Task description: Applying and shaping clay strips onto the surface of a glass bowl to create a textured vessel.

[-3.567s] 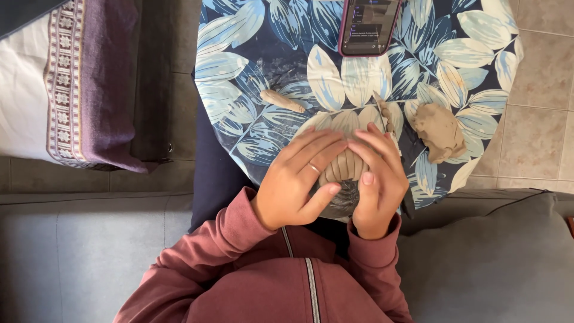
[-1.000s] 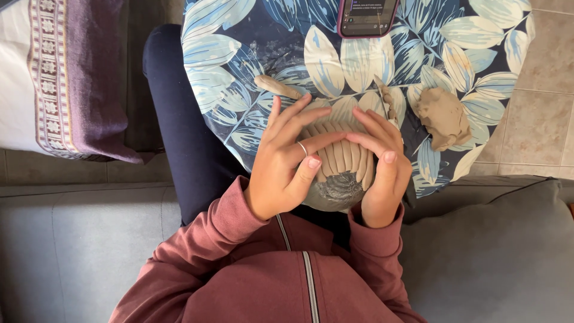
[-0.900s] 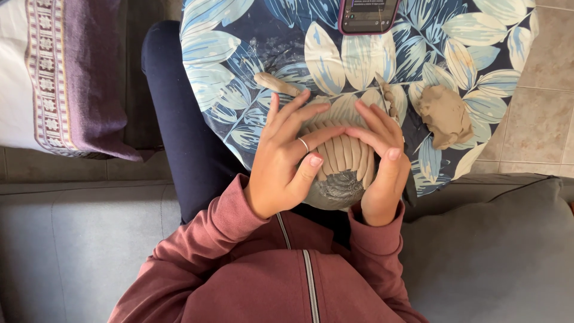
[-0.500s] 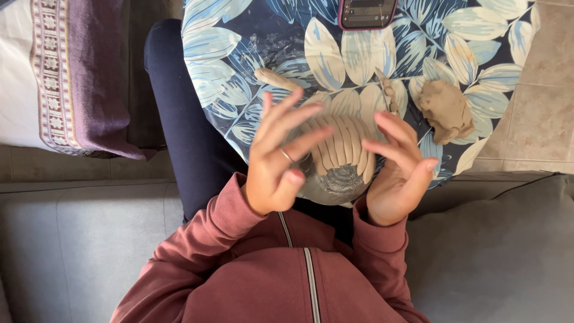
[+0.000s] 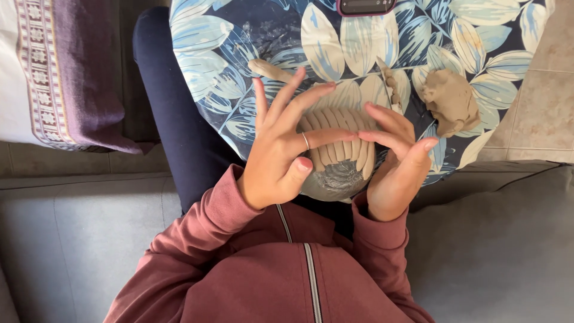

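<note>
Head view: coiled clay pot (image 5: pixel 338 152) at near edge of leaf-print bench (image 5: pixel 203 72).
Left hand (image 5: pixel 281 152) and right hand (image 5: pixel 394 164) splayed, fingertips only brushing coils, gripping nothing. Soft, easily dented; support from underneath.

Bright, soft daylight fills the view, strongest toward one and two o'clock, where the pale floor tiles (image 5: pixel 547 101) look nearly washed out. The leaf-print cloth (image 5: pixel 227 72) is evenly lit, with no hard glare. Shadow gathers at six o'clock under the left hand (image 5: pixel 281 152) and right hand (image 5: pixel 397 164), darkening the near side of the ribbed clay form (image 5: pixel 338 158). Focus is sharp at the centre; fingertips toward twelve o'clock show slight motion blur. The grey cushion (image 5: pixel 72 245) at eight o'clock is dimmer and flat.
</note>
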